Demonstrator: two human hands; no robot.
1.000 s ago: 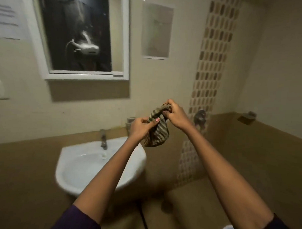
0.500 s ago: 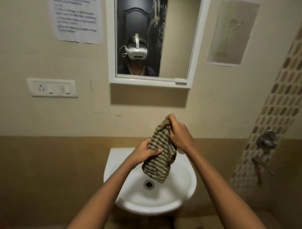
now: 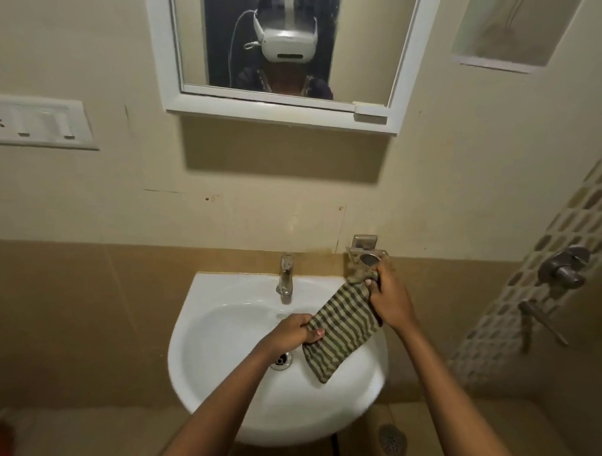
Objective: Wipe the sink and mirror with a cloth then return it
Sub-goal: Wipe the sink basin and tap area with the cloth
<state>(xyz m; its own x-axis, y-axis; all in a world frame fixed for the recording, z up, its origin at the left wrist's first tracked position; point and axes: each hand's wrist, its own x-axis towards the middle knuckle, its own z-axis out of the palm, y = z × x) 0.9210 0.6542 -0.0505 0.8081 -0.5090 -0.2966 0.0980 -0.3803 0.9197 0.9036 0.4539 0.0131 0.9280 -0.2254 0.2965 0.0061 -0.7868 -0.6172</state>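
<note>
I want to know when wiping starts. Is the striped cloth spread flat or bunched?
Partly bunched: the striped cloth hangs stretched between the right hand and left hand over the sink, gathered at both ends.

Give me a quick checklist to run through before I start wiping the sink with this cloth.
1. Cloth held firmly: ok. The left hand grips one edge of the striped cloth, the right hand its top end.
2. Cloth over the sink: ok, it hangs above the basin.
3. Basin free of objects: ok, only the drain shows.
4. Tap off: ok, no water running.
5. Cloth clear of the wall holder: cannot tell, its top end bunches right beneath it.
6. Cloth damp: cannot tell.
</note>
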